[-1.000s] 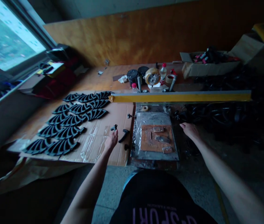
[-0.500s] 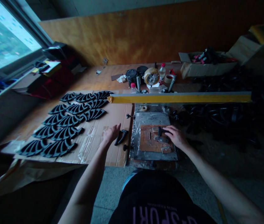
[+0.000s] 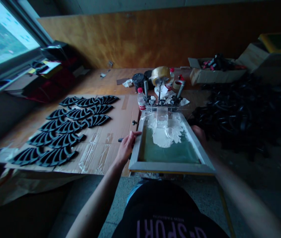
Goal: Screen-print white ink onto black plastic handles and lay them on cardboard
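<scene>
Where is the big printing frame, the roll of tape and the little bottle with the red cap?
printing frame (image 3: pixel 171 167): head view, on its near wooden edge.
roll of tape (image 3: pixel 160 71): head view, on its yellowish outer side.
bottle with the red cap (image 3: pixel 141 100): head view, on its clear body.

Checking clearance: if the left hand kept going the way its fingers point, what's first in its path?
The left hand already touches the screen frame; past its rail, likely the white ink.

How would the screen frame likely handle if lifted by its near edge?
The screen frame probably lifts stiffly as one piece; its rails look rigid. Its far end looks clamped, so it would likely pivot, not come free. The white ink on the mesh might creep if tilted.
</scene>
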Demonstrator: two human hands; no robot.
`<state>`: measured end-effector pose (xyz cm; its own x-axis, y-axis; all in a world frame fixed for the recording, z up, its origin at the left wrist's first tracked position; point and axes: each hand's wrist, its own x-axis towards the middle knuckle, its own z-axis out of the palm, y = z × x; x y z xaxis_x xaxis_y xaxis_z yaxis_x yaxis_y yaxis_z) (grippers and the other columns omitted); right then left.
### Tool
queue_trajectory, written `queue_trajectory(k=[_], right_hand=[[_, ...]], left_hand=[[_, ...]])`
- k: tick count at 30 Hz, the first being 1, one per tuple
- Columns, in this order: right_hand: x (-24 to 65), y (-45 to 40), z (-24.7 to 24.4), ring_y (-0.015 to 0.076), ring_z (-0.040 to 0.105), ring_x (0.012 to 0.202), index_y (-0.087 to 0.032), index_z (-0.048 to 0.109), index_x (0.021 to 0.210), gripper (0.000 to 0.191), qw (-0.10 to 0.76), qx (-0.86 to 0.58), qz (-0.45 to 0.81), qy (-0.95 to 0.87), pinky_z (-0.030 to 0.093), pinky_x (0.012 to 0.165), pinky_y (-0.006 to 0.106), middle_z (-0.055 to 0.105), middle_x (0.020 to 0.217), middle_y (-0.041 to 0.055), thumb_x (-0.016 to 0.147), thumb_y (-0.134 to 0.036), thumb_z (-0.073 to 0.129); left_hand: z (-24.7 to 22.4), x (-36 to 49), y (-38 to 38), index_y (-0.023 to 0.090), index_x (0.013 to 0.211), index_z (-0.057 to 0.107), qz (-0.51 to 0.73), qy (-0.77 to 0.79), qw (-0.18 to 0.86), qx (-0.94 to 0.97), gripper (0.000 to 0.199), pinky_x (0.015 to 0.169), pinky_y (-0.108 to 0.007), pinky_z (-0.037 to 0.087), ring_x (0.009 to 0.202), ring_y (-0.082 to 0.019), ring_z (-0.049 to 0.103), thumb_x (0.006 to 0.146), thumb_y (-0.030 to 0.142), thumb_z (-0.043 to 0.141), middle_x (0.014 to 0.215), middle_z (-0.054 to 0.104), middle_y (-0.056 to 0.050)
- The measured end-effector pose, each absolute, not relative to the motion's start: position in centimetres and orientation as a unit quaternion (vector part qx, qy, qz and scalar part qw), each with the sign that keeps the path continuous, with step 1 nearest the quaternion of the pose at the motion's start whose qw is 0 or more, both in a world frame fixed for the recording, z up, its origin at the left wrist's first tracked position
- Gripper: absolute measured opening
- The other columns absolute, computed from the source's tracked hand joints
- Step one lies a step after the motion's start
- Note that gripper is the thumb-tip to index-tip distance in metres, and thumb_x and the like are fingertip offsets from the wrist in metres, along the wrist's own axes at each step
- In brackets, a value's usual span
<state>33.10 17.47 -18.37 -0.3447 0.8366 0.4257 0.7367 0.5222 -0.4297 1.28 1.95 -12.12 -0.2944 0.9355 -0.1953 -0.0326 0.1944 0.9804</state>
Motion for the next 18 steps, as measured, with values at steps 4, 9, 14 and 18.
queue_trajectory(k=[4,9,14,18], right_hand=[[29.6,20.0,-15.6,0.0279,0.057,0.112,-0.014,0.059,0.127,0.047,0.328,-0.466,0.079,-0.818,0.048,0.097,0.045,0.055,0.129,0.0166,0.082,-0.026,0.064],[22.8,18.0,-15.2,0.0253,0.056,0.102,-0.017,0.061,0.109,0.035,0.185,-0.368,0.1,-0.905,0.047,0.087,0.037,0.063,0.107,0.0105,0.076,-0.022,0.072],[25.5,13.8,-15.9,0.0204,0.056,0.087,-0.017,0.063,0.082,0.016,0.105,-0.228,0.105,-0.962,0.041,0.076,0.03,0.064,0.082,0.0055,0.077,-0.004,0.056],[27.3,12.9,-14.9,0.0181,0.055,0.08,-0.019,0.063,0.077,0.016,0.069,-0.145,0.134,-0.978,0.038,0.072,0.029,0.063,0.077,0.0026,0.073,-0.004,0.058]], left_hand=[[-18.8,1.7,0.7,0.02,0.136,0.052,0.464,0.661,0.483,0.34,0.066,0.054,-0.022,0.042,0.064,-0.014,0.056,0.082,0.058,0.057,0.081,0.063,-0.002],[-22.5,1.7,1.4,0.021,0.14,0.046,0.416,0.694,0.465,0.359,0.068,0.063,-0.026,0.048,0.075,-0.018,0.062,0.082,0.054,0.057,0.091,0.068,-0.005],[-23.0,1.6,1.3,0.02,0.135,0.051,0.398,0.709,0.457,0.362,0.062,0.074,-0.03,0.05,0.084,-0.021,0.065,0.084,0.056,0.054,0.098,0.07,-0.007],[-23.2,1.9,1.3,0.017,0.129,0.055,0.417,0.704,0.451,0.357,0.06,0.08,-0.031,0.051,0.091,-0.022,0.066,0.083,0.055,0.055,0.103,0.07,-0.009]])
